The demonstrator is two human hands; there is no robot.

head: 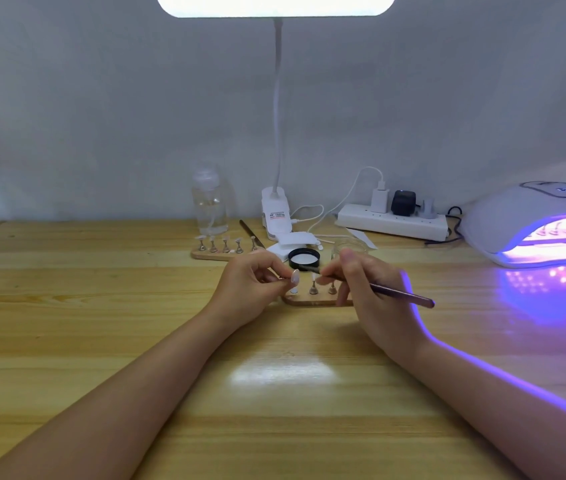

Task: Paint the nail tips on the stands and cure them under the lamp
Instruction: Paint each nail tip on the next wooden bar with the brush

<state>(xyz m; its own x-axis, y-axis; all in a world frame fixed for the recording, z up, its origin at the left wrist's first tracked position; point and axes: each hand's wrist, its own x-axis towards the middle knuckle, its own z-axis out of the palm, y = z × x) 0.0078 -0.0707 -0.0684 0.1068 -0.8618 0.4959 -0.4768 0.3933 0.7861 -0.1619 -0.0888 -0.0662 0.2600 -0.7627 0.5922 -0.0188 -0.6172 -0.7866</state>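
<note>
Your left hand [253, 277] pinches a nail tip [295, 276] on its holder above the wooden stand [309, 299] on the bench [101, 323]; your right hand's [368, 285] grip holds the brush [402, 294], bristles by that tip. Right of you, the curing lamp [531, 223] glows purple over another stand [551, 239].

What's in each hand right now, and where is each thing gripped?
Left hand pinches a nail tip at its lower end; right hand grips the brush near its front.
</note>
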